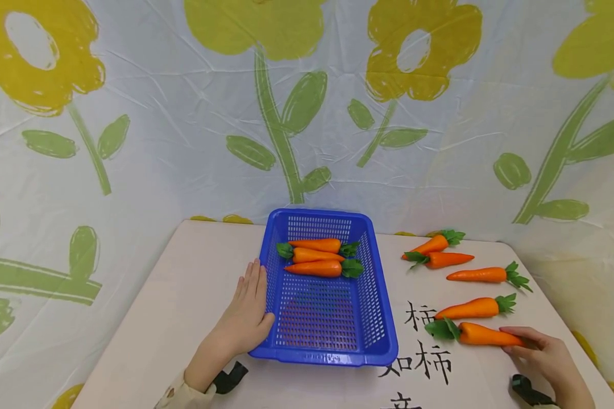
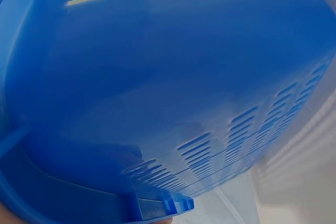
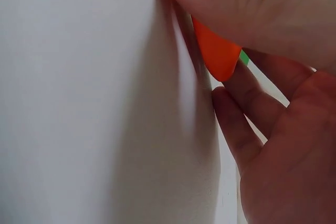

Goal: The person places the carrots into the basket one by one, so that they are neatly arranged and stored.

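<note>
A blue plastic basket stands mid-table, with three orange carrots lying across its far half. Along its left rim my left hand lies with straight fingers and the thumb spread at the near corner. The left wrist view is filled by the slotted blue basket wall seen from close up. At the table's right side, my right hand pinches the tapered end of a carrot, whose green leaves point left. The right wrist view shows the thumb and fingers around that orange tip.
Several more carrots lie to the basket's right, including one just beyond the held carrot and another farther back. Black characters mark the pale tabletop. A flower-print cloth hangs behind the table.
</note>
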`<state>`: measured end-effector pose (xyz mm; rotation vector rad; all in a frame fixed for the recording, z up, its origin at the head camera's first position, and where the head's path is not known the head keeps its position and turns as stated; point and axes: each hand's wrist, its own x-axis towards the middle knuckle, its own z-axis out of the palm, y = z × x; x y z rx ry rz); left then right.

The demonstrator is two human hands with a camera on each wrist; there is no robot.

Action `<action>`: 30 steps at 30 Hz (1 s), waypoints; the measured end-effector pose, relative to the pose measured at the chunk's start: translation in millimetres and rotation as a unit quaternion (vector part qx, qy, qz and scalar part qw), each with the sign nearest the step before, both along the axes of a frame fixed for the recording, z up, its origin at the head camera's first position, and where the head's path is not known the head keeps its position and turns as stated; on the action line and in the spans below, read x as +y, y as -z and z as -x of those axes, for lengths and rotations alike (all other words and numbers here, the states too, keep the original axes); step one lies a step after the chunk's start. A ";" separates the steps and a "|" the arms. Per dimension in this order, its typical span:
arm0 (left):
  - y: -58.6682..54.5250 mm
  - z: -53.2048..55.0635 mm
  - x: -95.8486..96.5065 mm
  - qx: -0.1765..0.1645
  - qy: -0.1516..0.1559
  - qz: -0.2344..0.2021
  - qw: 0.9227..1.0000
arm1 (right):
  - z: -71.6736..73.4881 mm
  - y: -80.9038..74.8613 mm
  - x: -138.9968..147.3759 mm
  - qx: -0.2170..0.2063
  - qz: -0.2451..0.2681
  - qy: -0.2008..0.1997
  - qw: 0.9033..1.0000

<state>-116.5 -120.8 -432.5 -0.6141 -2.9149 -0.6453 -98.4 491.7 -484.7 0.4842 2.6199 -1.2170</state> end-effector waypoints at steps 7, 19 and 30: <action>0.5 0.0 -0.3 0.001 0.000 0.003 1.000 | 0.8 0.1 0.7 0.004 0.006 0.002 1.000; 0.8 -0.1 -0.4 -0.001 -0.001 0.005 1.000 | -7.2 -5.1 -10.1 0.114 0.006 0.010 0.993; 2.4 -0.3 0.2 0.001 0.005 -0.002 1.000 | -5.9 -24.2 -19.4 0.152 -0.001 0.001 0.988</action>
